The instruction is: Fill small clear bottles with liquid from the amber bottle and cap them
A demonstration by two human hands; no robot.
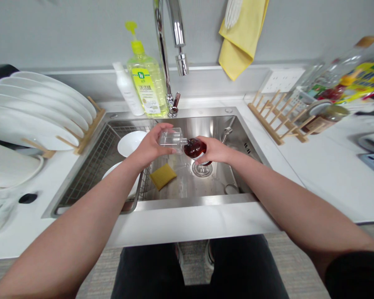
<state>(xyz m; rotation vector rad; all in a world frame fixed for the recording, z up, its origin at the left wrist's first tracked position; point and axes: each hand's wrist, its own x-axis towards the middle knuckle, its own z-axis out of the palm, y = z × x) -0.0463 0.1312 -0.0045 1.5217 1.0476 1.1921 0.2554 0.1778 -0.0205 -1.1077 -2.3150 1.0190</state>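
Over the sink (pixel 190 203), my left hand (pixel 154 143) grips a clear, square-sided bottle (pixel 171 139) lying on its side, its neck pointing right. My right hand (pixel 212 149) is wrapped round a dark reddish-brown bottle (pixel 195 148) with a pale label, tilted so that its mouth meets the clear bottle's neck. Whether liquid passes between them I cannot make out. Below the hands a yellow sponge (pixel 163 176) lies on the sink floor, left of the drain (pixel 202 169).
A wire basket (pixel 93 166) with white bowls (pixel 131 143) fills the sink's left side. The faucet (pixel 182 62), a yellow-green pump bottle (pixel 146 83) and a white bottle (pixel 127 89) stand behind. White plates (pixel 34 112) are racked left; a wooden rack (pixel 279 118) and a jar (pixel 326 118) stand right.
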